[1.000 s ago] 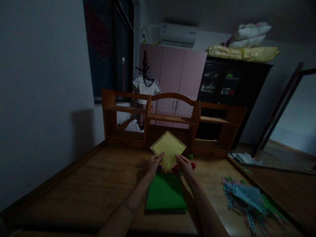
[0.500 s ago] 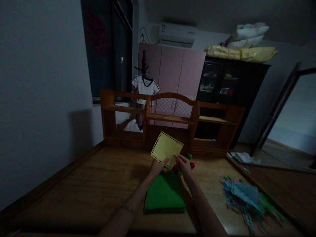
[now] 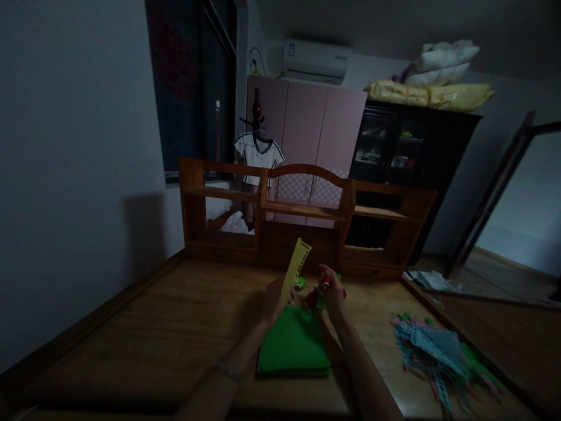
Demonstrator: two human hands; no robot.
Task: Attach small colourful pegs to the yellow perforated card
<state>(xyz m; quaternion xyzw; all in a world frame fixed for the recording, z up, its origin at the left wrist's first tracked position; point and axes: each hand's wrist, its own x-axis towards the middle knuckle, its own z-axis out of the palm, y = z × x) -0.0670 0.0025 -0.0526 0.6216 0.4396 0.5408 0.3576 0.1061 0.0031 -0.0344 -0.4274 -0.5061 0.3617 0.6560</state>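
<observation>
My left hand [image 3: 274, 299] is closed on a yellow felt sheet [image 3: 294, 270] with a row of small holes along its edges. The sheet stands upright, turned nearly edge-on to me. My right hand [image 3: 333, 292] is apart from the sheet, its index finger raised and fingers spread. Just beside and behind those fingers are small red and white pieces [image 3: 325, 282], and a green round piece [image 3: 301, 283] shows between the hands. Part of this small cluster is hidden by the right hand. Below both hands lies a folded stack of green felt [image 3: 294, 342] on the wooden table.
A tangled pile of blue, green and pink cut pieces [image 3: 438, 348] lies on the right of the wooden table [image 3: 175, 327]. A low wooden shelf unit [image 3: 302, 209] stands along the far edge. A wall [image 3: 79, 175] borders the left side.
The yellow sheet has swung from facing me to almost edge-on in my left hand. My right hand has let go of its lower corner, uncovering the green round piece.
</observation>
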